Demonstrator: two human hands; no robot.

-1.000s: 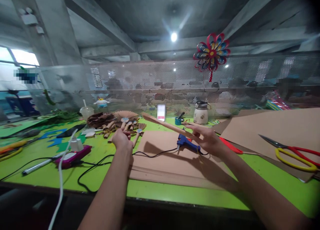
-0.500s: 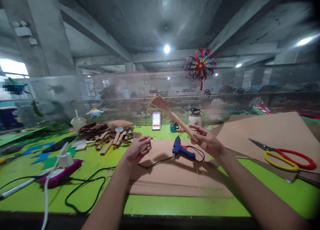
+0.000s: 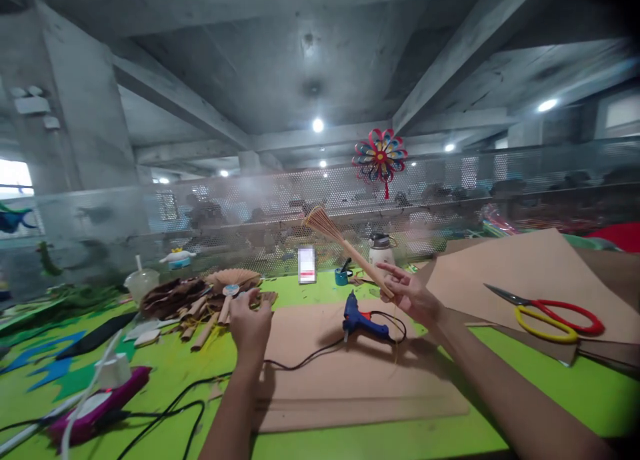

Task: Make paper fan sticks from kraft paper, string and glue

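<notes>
My right hand (image 3: 407,293) grips the lower handle of a folded brown paper fan (image 3: 350,247), raised at a slant with its pleated, flared end up and to the left. My left hand (image 3: 251,323) is empty, its fingers bent but apart, beside a pile of paper fans. In that pile lie a spread pleated fan (image 3: 234,278) and several rolled paper handles (image 3: 204,335). Between my hands a blue glue gun (image 3: 364,320) rests on sheets of brown cardboard (image 3: 310,383); its black cord runs left.
Scissors (image 3: 547,315) with red and yellow handles lie on cardboard (image 3: 495,273) at right. A purple power strip (image 3: 100,407) with a white plug sits at left. Behind stand a phone (image 3: 307,265), a teal tape roll (image 3: 342,277), a flask (image 3: 381,252) and a plastic cup (image 3: 141,285).
My left hand has moved left to the fan pile and its fingers have parted. My right hand still holds the fan. The view has tilted up and turned slightly right.
</notes>
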